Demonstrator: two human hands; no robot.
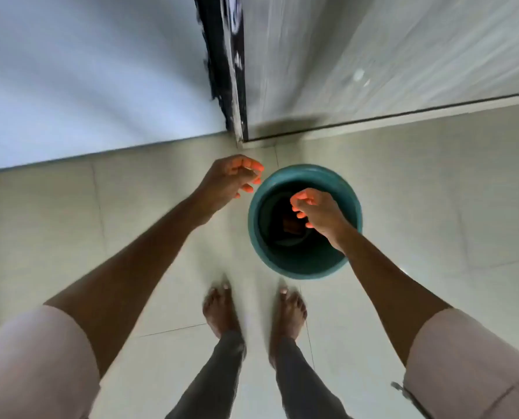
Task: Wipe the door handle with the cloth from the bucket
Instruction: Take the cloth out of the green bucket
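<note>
A teal bucket [300,264] stands on the tiled floor just in front of my feet. Deep inside it lies a small dark brownish cloth [291,226], partly hidden by my right hand. My right hand [317,210] hovers over the bucket's mouth, fingers loosely curled and apart, holding nothing. My left hand [231,179] hangs just left of the bucket's rim, fingers bent and apart, also empty. The door [373,55] rises at the upper right; its handle is not in view.
A dark, chipped door frame [222,65] runs down the top middle to the floor. A pale wall [85,71] fills the upper left. My bare feet [255,309] stand on light floor tiles [433,207] right behind the bucket.
</note>
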